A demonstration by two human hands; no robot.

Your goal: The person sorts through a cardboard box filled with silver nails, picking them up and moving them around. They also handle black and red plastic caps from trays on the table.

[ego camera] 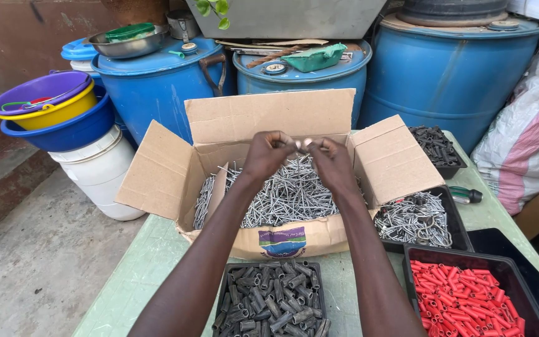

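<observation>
Hands w/ fingers pinching small metal piece over screw box, green table, blue barrels behind.

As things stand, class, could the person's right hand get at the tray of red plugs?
Probably yes. The right hand is over the open box, pinching a small metal piece with the left hand. The red plugs lie uncovered in their tray on that side, nothing between.

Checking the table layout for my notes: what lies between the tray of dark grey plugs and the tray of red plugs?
In the head view, the person's right forearm crosses above that stretch; under it only bare green table shows between the dark grey plugs tray and the red plugs tray.
</observation>
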